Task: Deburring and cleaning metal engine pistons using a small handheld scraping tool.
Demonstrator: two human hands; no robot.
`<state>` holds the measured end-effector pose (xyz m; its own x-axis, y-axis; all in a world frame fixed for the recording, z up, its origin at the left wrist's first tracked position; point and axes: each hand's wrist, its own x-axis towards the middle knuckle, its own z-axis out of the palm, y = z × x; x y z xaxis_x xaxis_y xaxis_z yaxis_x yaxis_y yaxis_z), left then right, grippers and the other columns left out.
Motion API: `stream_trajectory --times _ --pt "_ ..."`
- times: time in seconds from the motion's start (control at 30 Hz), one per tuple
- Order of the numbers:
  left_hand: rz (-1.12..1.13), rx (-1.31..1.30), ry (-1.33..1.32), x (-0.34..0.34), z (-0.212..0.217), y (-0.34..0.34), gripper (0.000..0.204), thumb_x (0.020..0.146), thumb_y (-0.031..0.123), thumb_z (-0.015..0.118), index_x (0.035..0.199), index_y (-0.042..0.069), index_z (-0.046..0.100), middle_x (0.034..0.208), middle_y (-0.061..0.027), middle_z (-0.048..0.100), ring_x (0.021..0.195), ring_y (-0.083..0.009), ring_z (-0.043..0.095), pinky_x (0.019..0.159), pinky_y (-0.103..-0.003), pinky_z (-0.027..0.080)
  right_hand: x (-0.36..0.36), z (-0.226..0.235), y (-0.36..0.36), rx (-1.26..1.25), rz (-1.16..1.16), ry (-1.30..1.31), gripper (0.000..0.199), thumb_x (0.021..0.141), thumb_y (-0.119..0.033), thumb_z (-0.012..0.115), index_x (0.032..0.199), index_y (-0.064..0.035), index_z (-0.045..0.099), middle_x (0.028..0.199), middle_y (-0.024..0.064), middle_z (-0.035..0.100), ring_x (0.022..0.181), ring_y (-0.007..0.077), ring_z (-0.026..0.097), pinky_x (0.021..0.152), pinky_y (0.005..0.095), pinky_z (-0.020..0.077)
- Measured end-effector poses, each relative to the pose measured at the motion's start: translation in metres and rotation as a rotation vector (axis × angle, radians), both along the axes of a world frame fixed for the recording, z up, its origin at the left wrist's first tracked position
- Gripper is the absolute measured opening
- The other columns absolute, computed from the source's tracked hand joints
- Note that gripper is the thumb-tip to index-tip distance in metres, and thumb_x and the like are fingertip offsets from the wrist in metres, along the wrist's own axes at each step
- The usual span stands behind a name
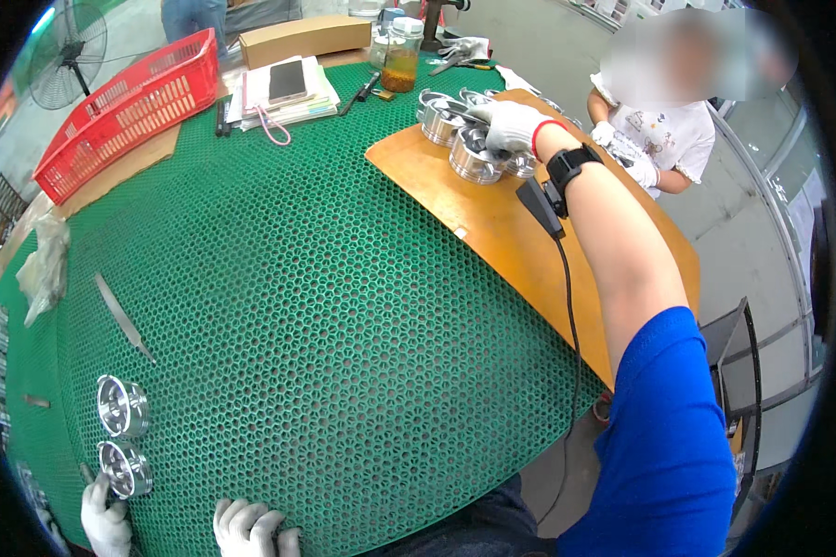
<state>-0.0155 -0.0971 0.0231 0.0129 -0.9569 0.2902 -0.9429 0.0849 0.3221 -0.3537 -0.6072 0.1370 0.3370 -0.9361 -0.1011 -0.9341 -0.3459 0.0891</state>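
Note:
My right hand [511,127], in a white glove with a red cuff, reaches over a group of shiny metal pistons on the wooden board. Its fingers are closed on the near piston [476,163]; their tips are partly hidden. Another piston [438,122] stands just left of it. My left hand [248,529], also white-gloved, rests at the near edge of the green mat [297,306], fingers lightly bent and nothing visible in them. Farther left, another gloved hand [108,520], seemingly a co-worker's, touches a piston [125,469]. One more piston [123,407] lies beyond it.
A wooden board [529,241] covers the mat's right side. A black cable [569,306] hangs from the device on my right wrist. Around the mat lie a knife-like blade [123,316], red basket [130,111], phone [288,82], papers and jar [401,60]. A person stands beyond the board.

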Motion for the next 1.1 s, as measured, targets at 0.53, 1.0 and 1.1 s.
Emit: stream_trajectory --times 0.53,1.0,1.1 --pt "0.056 -0.17 0.036 -0.006 -0.016 -0.001 0.029 0.071 0.014 0.079 0.098 0.009 0.069 0.107 -0.0096 0.066 0.109 -0.0336 0.061 0.105 -0.052 0.046 0.172 -0.048 0.214 -0.092 0.801 -0.162 0.037 0.086 -0.018 0.058 0.121 -0.0204 0.069 0.1 0.0145 0.07 0.09 0.033 0.07 0.08 0.0432 0.0567" --pt "-0.233 0.04 0.246 -0.034 0.052 -0.002 0.038 0.069 0.01 0.078 0.106 0.006 0.068 0.122 -0.017 0.064 0.114 -0.035 0.062 0.097 -0.043 0.051 0.067 -0.09 0.239 -0.007 0.056 -0.797 0.071 0.093 -0.032 0.058 0.156 -0.0145 0.03 0.141 0.0268 0.052 0.125 0.0453 0.054 0.108 0.0493 0.0436" --pt "-0.506 0.141 0.413 -0.06 0.091 -0.034 0.051 0.077 0.024 0.083 0.122 0.008 0.065 0.128 -0.0168 0.062 0.118 -0.0353 0.061 0.101 -0.043 0.051 0.021 -0.075 0.293 -0.125 0.139 -0.976 0.068 0.093 -0.027 0.062 0.154 -0.0117 0.036 0.144 0.0234 0.052 0.129 0.0408 0.055 0.111 0.0468 0.0416"
